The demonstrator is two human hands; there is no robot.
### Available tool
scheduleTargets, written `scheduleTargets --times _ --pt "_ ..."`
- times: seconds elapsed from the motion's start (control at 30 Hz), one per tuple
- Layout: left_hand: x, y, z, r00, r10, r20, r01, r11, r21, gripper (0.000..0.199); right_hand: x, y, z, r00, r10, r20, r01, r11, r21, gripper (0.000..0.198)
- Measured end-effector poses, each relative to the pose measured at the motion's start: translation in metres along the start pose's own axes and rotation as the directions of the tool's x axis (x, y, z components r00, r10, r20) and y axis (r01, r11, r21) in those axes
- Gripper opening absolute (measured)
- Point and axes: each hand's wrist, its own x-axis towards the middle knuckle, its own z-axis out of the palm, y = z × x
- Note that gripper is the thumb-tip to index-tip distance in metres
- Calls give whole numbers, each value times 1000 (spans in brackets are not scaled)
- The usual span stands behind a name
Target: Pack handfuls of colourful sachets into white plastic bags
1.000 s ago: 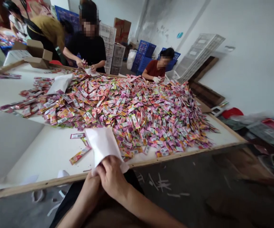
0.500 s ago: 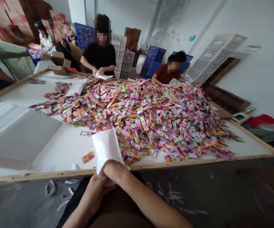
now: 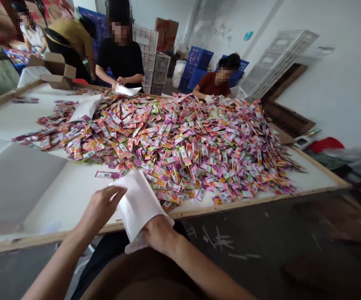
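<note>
A white padded mailer bag (image 3: 136,200) is tilted over the front edge of the table, its mouth toward my body. My right hand (image 3: 159,234) reaches into that mouth; its fingers are hidden inside. At the bag's upper left corner, my left hand (image 3: 105,202) has its thumb and fingers closed on the corner. Beyond the bag spreads a big heap of small colourful stick sachets (image 3: 180,154), mostly pink, purple and orange. One loose sachet (image 3: 108,174) lies just past my left hand.
A wooden rim (image 3: 230,207) edges the white table. On it are another white mailer (image 3: 86,107) and an open cardboard box (image 3: 58,73). Across the heap, a person in black (image 3: 121,60) handles a white bag and a person in dark red (image 3: 214,83) works at the sachets.
My left hand has moved from the bag's mouth up to its far left corner. My right hand stays in the mouth. The view has shifted slightly, and the person in yellow behind stands higher.
</note>
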Motion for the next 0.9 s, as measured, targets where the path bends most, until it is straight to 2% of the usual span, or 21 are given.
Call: scheduleTargets --times 0.03,0.07,0.13,0.2,0.27,0.33,0.43,0.5,0.57,0.7,0.77,0.83,0.9 --pt "17 -2 9 989 149 27 -151 977 153 43 -10 3 -6 998 -55 20 55 998 -5 16" --pt "31 -4 22 973 214 83 -227 956 188 46 -20 6 -13 994 -105 11 105 994 0 22" --pt "45 -11 47 931 294 214 -338 918 209 49 -37 12 -25 984 -146 -100 151 988 41 33" --pt "47 -20 63 901 321 292 -387 899 206 52 -47 19 -33 959 -62 -276 91 991 94 37" --pt "45 -30 66 911 308 272 -378 889 258 52 -47 27 -37 906 78 -415 -39 994 104 31" --pt "48 -37 60 922 305 240 -374 864 337 51 -39 35 -35 865 212 -455 -176 977 121 22" --pt "61 -40 49 886 343 311 -449 802 395 45 -22 46 -28 878 344 -332 -282 934 219 27" --pt "69 -39 49 880 344 329 -460 789 406 43 -15 52 -25 891 377 -253 -309 912 270 27" --pt "73 -36 53 891 340 300 -443 791 422 45 -12 55 -25 903 372 -215 -310 911 274 28" --pt "71 -28 58 876 379 298 -476 776 413 46 -11 56 -30 943 287 -167 -246 942 230 28" --pt "63 -22 56 870 408 276 -490 777 395 47 -11 57 -34 949 284 -139 -246 940 237 26" --pt "49 -15 56 829 468 305 -553 768 322 46 -12 60 -40 933 344 -109 -304 911 278 25" --pt "31 -7 59 762 516 391 -624 746 233 45 -14 64 -46 914 399 -77 -359 882 305 22"
